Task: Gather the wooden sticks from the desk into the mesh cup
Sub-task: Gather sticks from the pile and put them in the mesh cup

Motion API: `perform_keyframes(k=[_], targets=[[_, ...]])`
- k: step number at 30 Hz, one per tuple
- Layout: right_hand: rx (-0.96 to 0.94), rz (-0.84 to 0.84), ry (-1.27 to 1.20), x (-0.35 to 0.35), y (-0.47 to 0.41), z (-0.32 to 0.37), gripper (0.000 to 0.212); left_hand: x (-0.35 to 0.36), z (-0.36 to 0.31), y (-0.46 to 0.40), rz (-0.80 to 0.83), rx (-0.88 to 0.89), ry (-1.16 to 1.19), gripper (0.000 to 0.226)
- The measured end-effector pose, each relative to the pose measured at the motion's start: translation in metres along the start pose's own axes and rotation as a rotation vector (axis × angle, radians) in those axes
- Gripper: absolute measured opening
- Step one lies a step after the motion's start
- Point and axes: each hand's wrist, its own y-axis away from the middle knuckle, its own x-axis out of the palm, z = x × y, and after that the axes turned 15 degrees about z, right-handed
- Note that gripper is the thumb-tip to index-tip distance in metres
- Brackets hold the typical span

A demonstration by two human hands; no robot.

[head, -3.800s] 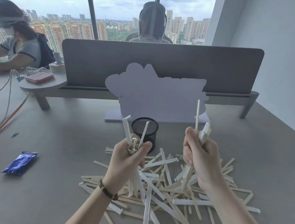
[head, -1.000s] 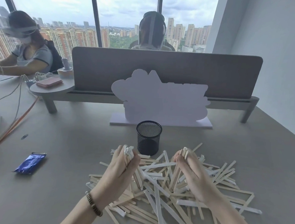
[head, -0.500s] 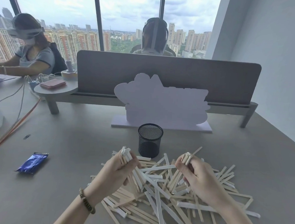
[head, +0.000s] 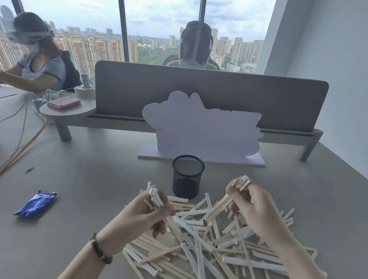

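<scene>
With the left hand (head: 146, 211) and right hand (head: 254, 205) each clenched on a loose bundle of wooden sticks (head: 206, 241) above the heap by the desk's (head: 92, 188) near edge, uneven ends could snag the empty mesh cup's (head: 187, 176) rim and tip it.

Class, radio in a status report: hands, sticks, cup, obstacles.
Left hand and right hand each grip a stick bundle. Black mesh cup upright, looks empty. Pale wooden sticks piled on desk. Path clear.

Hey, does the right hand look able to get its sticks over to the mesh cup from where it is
Probably yes. The right hand grips a bundle of sticks just right of the mesh cup, whose open top looks empty, with nothing standing between them. The left hand stays on the cup's other side.
</scene>
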Motion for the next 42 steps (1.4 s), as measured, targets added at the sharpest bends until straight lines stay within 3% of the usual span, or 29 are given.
perform_keyframes(k=[3, 9, 16, 22, 25, 28, 31, 33, 37, 42], targets=[[-0.005, -0.054, -0.12, -0.005, -0.013, 0.004, 0.032, -0.006, 0.004, 0.001, 0.047, 0.002, 0.114, 0.033], [-0.076, -0.143, -0.209, -0.011, -0.048, 0.012, 0.023, -0.008, 0.008, -0.001, 0.067, 0.027, 0.144, 0.007], [-0.115, -0.219, -0.197, -0.017, -0.096, 0.024, 0.016, -0.008, 0.013, -0.008, 0.016, 0.03, -0.06, 0.008], [-0.127, -0.136, -0.074, -0.01, -0.127, 0.023, 0.018, -0.01, 0.02, -0.011, -0.031, -0.019, -0.241, 0.008], [-0.074, -0.054, 0.02, -0.002, -0.138, 0.013, 0.016, -0.01, 0.017, -0.009, -0.063, -0.017, -0.264, 0.017], [-0.034, -0.002, 0.103, 0.003, -0.145, 0.003, 0.015, -0.012, 0.016, -0.007, -0.085, -0.014, -0.342, 0.005], [-0.018, 0.001, 0.173, 0.009, -0.147, -0.001, 0.015, -0.013, 0.012, -0.005, -0.101, -0.021, -0.317, 0.013], [-0.01, -0.007, 0.112, 0.01, -0.149, -0.004, 0.016, -0.014, 0.009, -0.003, -0.118, -0.037, -0.289, 0.023], [0.016, -0.037, -0.015, 0.005, -0.147, -0.007, 0.03, -0.019, 0.0, 0.0, -0.143, -0.036, -0.223, 0.016], [0.015, -0.08, -0.156, -0.004, -0.132, -0.011, 0.02, -0.03, -0.02, 0.005, -0.245, 0.016, -0.125, 0.009]])
